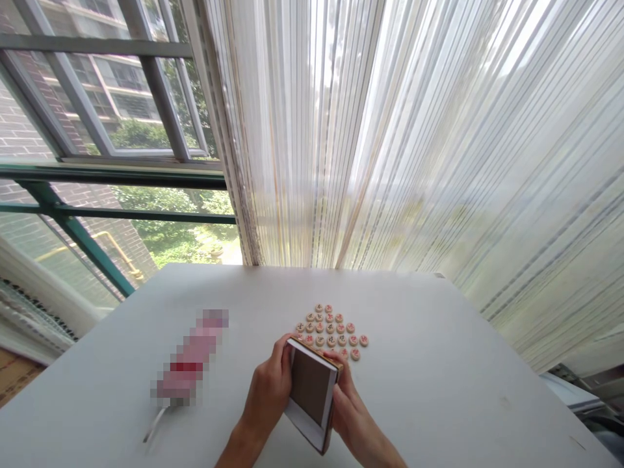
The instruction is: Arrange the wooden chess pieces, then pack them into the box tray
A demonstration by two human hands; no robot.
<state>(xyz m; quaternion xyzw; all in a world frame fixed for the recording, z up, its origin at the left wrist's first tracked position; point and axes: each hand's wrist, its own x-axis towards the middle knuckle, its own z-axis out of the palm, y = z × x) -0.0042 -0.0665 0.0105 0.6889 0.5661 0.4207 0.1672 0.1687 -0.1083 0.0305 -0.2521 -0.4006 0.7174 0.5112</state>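
Note:
Between my two hands is a shallow rectangular box [308,390], tilted so that its dark inside and pale inner walls face me. My left hand [269,382] grips its left edge near the top corner. On the opposite side, my right hand [351,408] is wrapped round the right edge. Just beyond the box, several round wooden Chinese chess pieces [330,328] with red or black characters lie in rows on the white table [424,377]. The box and my fingers hide some of the nearest pieces.
To the left on the table lies a long pink item [192,357], blurred out, with a thin white strip [155,426] at its near end. White striped curtains [390,143] hang behind the table, beside a window [117,97] at the left. Dark objects [597,403] stand past the table's right edge.

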